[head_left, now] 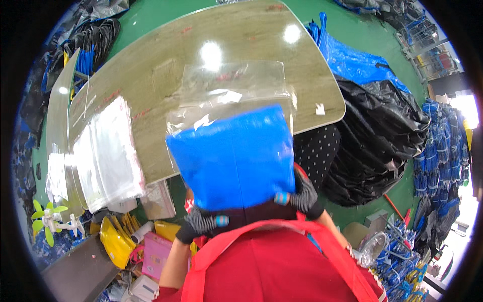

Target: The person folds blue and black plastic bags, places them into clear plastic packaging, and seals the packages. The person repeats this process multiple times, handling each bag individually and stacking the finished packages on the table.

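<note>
Both hands wear dark speckled gloves with blue fingertip patches. Left hand [204, 221] fingers curl closed under the bottom-left corner of the blue folded item [234, 156], gripping it; one blue fingertip shows just below the item's lower edge. Right hand [299, 194] fingers also closed, pinching the item's bottom-right corner, blue fingertip visible at the edge. Both hands sit low and close to the body, palms toward the item, bare forearms coming up from the lower edge on either side of the red apron [271, 267].

The blue item sits inside a clear plastic bag [231, 95], held over the near edge of the table [166, 55]; the bag's open top end lies flat on the table beyond the item. Left of the item, a stack of clear bags [108, 151] rests on the table's left end. Right of the item, off the table, a big black plastic sack [377, 136] with a blue tarp bag [352, 60] behind it. Below the stack, yellow packets [115, 241] and a pink box [153, 256] on the floor.

Most of both palms and thumbs hidden behind the item, so exact finger spread is hard to read. Bag edges blur into table glare.
</note>
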Motion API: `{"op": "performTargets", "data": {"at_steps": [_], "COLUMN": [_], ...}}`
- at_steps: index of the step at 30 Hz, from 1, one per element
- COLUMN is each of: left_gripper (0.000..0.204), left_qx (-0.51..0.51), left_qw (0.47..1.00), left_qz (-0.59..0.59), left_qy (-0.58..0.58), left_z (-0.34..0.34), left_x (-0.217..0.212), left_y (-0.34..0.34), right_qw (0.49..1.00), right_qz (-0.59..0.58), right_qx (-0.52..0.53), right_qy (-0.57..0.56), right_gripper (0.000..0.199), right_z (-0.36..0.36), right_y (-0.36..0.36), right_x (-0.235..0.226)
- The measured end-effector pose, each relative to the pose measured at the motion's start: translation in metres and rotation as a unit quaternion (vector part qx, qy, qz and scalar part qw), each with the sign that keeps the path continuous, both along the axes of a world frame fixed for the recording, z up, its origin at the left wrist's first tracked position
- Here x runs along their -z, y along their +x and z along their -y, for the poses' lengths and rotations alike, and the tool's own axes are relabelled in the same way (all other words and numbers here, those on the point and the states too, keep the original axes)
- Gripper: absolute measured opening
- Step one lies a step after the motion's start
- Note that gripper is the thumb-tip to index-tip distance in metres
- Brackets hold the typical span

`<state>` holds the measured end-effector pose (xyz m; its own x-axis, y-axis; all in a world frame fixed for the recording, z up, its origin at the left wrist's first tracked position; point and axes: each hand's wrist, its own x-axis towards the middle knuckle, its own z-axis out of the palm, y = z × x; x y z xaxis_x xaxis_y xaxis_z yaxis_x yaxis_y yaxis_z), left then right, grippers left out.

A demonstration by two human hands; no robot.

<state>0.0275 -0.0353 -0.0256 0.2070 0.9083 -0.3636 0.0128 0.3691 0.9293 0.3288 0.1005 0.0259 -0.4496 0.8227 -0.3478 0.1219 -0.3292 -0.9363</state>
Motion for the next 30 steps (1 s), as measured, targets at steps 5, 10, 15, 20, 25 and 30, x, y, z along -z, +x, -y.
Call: {"op": "performTargets", "data": {"at_steps": [5, 10, 15, 20, 25, 30], "left_gripper": [0.060, 0.062, 0.019, 0.015, 0.032, 0.053], "left_qx": [-0.126, -0.207, -0.181, -0.145, -0.363, -0.123], "left_qw": [0.985, 0.959, 0.844, 0.848, 0.929, 0.990], "left_qz": [-0.113, -0.168, -0.456, -0.446, -0.003, 0.055], "left_qy": [-0.036, 0.100, 0.215, 0.246, 0.072, 0.033], "left_z": [-0.036, -0.092, -0.121, -0.066, -0.110, -0.122], "left_x": [-0.022, -0.043, -0.018, -0.021, -0.032, -0.009], "left_y": [-0.010, -0.056, -0.037, -0.029, -0.060, -0.034], "right_qw": [0.992, 0.991, 0.991, 0.952, 0.993, 0.999], "right_qz": [0.093, 0.124, 0.096, 0.247, 0.111, 0.002], "right_qx": [-0.002, 0.019, 0.046, -0.174, 0.045, 0.024], "right_qy": [0.086, 0.050, 0.082, -0.038, -0.012, 0.038], "right_gripper": [0.059, 0.061, 0.064, 0.068, 0.048, 0.066], "right_z": [-0.014, -0.016, 0.001, -0.007, -0.074, -0.059], "right_y": [0.009, 0.010, 0.010, 0.026, 0.012, -0.020], "right_x": [0.001, -0.002, -0.007, -0.005, 0.021, 0.004]}}
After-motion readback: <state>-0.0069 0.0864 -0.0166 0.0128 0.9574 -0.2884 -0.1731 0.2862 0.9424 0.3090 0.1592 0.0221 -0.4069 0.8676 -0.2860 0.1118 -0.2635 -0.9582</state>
